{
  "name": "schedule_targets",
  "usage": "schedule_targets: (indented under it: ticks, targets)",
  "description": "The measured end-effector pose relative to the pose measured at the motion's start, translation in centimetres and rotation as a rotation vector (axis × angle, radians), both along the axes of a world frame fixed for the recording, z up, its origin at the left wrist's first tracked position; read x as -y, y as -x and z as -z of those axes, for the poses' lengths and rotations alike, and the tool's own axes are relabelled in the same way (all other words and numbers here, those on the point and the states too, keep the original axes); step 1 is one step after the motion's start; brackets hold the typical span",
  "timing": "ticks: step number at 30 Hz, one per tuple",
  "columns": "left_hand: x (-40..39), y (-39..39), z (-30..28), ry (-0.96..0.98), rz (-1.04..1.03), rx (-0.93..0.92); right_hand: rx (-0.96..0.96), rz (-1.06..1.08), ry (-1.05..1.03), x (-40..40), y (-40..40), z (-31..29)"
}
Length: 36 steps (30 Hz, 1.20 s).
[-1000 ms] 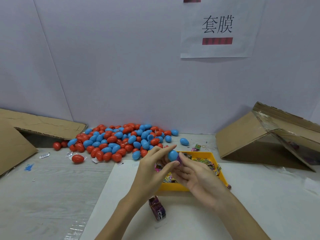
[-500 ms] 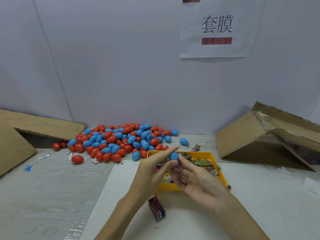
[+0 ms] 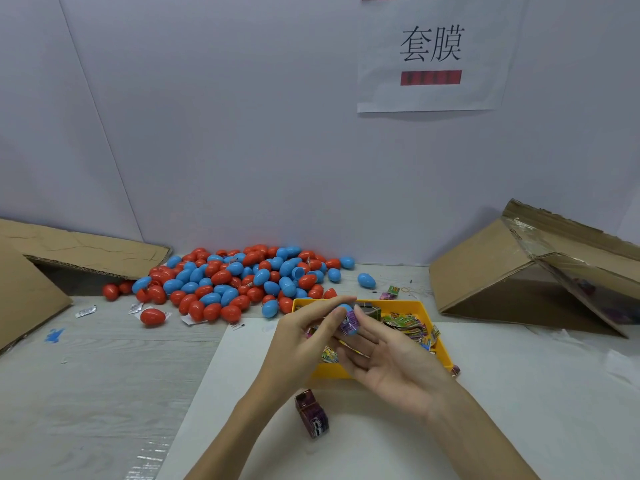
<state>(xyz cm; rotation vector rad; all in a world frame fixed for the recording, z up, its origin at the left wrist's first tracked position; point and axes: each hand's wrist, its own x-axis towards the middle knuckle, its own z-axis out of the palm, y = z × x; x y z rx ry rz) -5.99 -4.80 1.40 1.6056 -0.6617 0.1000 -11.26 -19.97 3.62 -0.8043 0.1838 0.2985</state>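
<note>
My left hand (image 3: 304,336) pinches a small blue plastic egg (image 3: 346,308) between thumb and forefinger, just above the yellow plastic tray (image 3: 329,372). My right hand (image 3: 391,362) pinches the purple printed film sleeve (image 3: 350,323) round the egg's lower end. I judge the sleeve roughly half on. Seating it fully remains, and the heap of bare red and blue plastic eggs (image 3: 235,282) awaits. A second ago more blue showed.
</note>
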Motion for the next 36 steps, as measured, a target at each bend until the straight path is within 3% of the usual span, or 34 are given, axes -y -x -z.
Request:
schedule_targets:
  ticks: [10,17,23,27,32,36]
  targets:
    - [0.3,0.3,0.4,0.008,-0.003,0.063,-0.068,0.053,-0.037,0.0,0.0,-0.1]
    - [0.7,0.7,0.1,0.032,0.009,0.023,-0.021,0.070,-0.020,0.0,-0.1,-0.1]
    - [-0.2,0.2,-0.3,-0.058,-0.006,0.054,0.042,0.038,0.030,0.4,-0.2,0.5]
    - [-0.7,-0.3,-0.4,-0.116,0.001,0.091,0.162,0.118,0.284,0.0,-0.4,0.9]
    - [-0.5,-0.3,0.1,-0.206,-0.064,0.377,0.327,0.273,0.739,-1.0,-0.1,1.2]
    - [-0.1,-0.4,0.3,-0.267,-0.127,0.455,0.363,0.368,0.879,-1.4,-0.1,1.8]
